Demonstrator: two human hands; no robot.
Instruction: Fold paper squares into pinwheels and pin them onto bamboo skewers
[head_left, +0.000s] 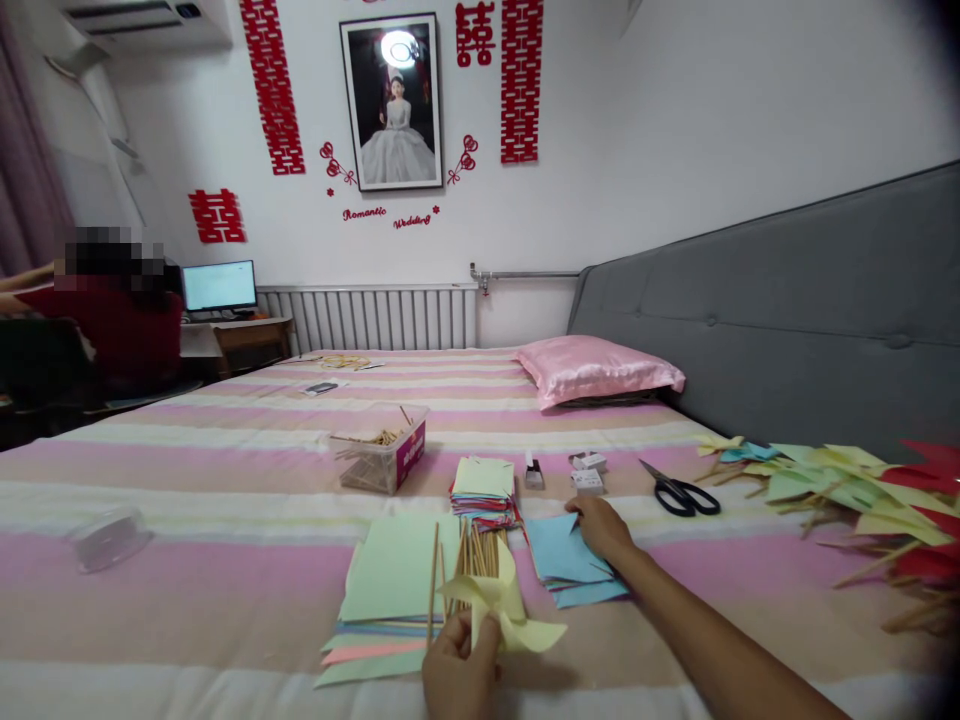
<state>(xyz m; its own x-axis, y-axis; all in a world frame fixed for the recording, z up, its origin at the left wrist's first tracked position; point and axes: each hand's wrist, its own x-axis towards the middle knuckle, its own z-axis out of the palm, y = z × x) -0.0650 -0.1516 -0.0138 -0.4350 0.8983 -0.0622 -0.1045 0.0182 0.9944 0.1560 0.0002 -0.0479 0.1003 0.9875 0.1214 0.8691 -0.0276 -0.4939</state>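
My left hand (459,668) pinches a pale yellow paper pinwheel (501,615), its vanes folded to the middle. Beneath it lie a bundle of thin wooden sticks (480,555) and a stack of large coloured sheets (397,570), light green on top. My right hand (604,530) rests at the upper right of a pile of blue paper squares (562,552). Its fingers are curled together, and what they hold, if anything, is hidden. Just beyond them sit small white boxes (587,482). A small open box (533,470) stands left of these.
Black-handled scissors (682,495) lie right of the boxes, near a heap of finished pinwheels (855,490). A clear tub of sticks (379,455), cut squares (484,480), a clear lid (109,540) and a pink pillow (600,370) lie on the striped bed. A person (112,330) sits far left.
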